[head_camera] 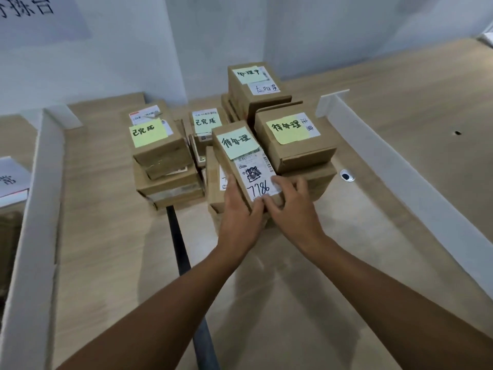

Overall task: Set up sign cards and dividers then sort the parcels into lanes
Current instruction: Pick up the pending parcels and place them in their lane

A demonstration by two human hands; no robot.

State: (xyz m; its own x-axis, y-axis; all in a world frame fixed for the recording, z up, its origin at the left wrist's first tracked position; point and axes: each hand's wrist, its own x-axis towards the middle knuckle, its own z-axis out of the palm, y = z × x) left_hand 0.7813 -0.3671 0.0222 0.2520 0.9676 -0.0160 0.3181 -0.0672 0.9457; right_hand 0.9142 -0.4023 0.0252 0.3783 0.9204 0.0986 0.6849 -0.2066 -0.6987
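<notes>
A cluster of brown cardboard parcels stands in the middle of the wooden table [106, 236], most with green sticky notes. The nearest parcel [240, 156] has a green note and a white shipping label marked 7786; it lies tilted on top of a lower stack. My left hand [240, 212] grips its near left corner. My right hand [290, 206] holds its near right end, fingers over the label. Other noted parcels sit at the left [157, 140], middle [205, 124], right [296, 140] and back [256, 84]. A white divider [34, 209] runs along the left, another divider [400, 166] along the right.
A white sign card [12, 180] with black writing lies beyond the left divider. A dark seam [181, 257] splits the tabletop toward me. A cable grommet [346, 175] sits right of the stack. White walls close off the back; a paper sign [32, 9] hangs upper left.
</notes>
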